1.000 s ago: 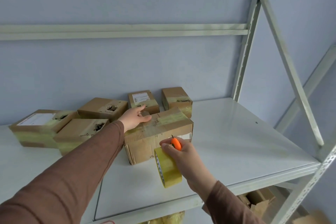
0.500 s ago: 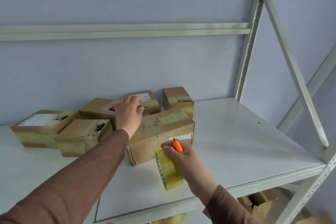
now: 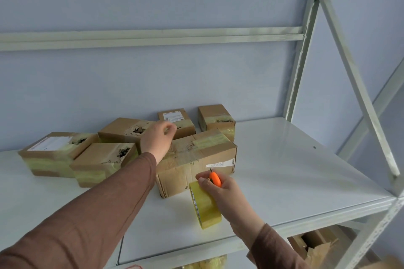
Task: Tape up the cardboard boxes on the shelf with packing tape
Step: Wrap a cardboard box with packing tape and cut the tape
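A large cardboard box (image 3: 203, 155) with clear tape across its top lies mid-shelf on the white metal shelf (image 3: 284, 170). My left hand (image 3: 156, 140) hovers over the box's back left corner, fingers loosely curled, holding nothing. My right hand (image 3: 227, 194) is just in front of the box and grips a yellowish roll of packing tape (image 3: 205, 209) together with a small orange cutter (image 3: 215, 179), blade pointing up. The roll hangs on edge just above the shelf.
Several smaller taped boxes stand behind and left of the large one: a labelled box (image 3: 56, 155), a torn-top box (image 3: 102, 164), another (image 3: 124, 130), and two at the back (image 3: 177, 120) (image 3: 215, 118). A shelf upright (image 3: 301, 61) and a diagonal brace (image 3: 358, 83) rise at the right. Cardboard (image 3: 314, 244) lies below.
My left hand has lifted off the large box's top and drifted back and to the right, now hovering. My right hand with roll and cutter has stayed almost still.
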`<state>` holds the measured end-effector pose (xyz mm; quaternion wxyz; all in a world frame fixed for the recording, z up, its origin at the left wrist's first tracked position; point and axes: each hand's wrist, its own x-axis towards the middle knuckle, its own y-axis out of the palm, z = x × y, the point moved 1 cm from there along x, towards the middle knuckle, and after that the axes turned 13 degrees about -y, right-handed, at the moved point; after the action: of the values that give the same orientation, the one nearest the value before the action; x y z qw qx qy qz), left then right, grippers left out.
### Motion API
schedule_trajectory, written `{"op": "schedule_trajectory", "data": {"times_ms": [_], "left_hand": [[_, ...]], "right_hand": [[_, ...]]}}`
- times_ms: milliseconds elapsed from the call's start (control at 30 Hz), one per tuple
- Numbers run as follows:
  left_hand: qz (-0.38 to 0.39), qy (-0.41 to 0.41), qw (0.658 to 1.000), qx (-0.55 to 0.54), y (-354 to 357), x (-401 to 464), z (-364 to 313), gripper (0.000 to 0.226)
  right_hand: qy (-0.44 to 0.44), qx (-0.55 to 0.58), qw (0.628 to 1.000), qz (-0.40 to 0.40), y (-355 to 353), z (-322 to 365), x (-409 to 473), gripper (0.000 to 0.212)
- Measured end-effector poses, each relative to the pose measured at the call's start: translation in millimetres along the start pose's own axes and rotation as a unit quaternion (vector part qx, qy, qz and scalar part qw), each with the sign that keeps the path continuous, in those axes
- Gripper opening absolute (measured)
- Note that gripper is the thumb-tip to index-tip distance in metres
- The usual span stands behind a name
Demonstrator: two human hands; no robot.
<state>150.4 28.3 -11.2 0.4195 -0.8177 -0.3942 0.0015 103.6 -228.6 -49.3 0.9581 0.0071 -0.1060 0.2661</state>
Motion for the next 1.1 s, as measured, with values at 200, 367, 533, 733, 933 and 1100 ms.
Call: {"op": "schedule_trajectory", "data": {"times_ms": [200,367,533,733,933,1100], "left_hand": [[0.31,0.072,0.934,0.164,-40.8,-25.8,23.3,0.102],[0.361,0.01,0.923,0.136,-42.0,-34.7,16.4,0.092],[0.483,-0.123,0.866,-0.027,-59.9,-28.6,4.3,0.07],[0.425,-0.07,0.902,-0.029,-73.0,-29.9,-11.7,0.058],[0.309,0.156,0.927,0.141,-69.6,-44.3,-23.0,0.035],[0.291,0.164,0.909,0.249,-66.4,-43.3,-21.4,0.103]], "right_hand": [[0.003,0.01,1.0,0.015,-3.0,-9.8,1.0,0.01],[0.001,0.018,1.0,0.017,-3.0,-4.6,7.7,0.011],[-0.064,0.034,0.997,0.031,-12.6,44.4,27.7,0.024],[-0.092,0.081,0.992,0.035,-12.9,62.8,49.7,0.036],[-0.182,0.074,0.978,0.077,-15.8,45.7,43.1,0.029],[-0.158,0.038,0.979,0.124,-13.1,37.1,51.1,0.02]]}}
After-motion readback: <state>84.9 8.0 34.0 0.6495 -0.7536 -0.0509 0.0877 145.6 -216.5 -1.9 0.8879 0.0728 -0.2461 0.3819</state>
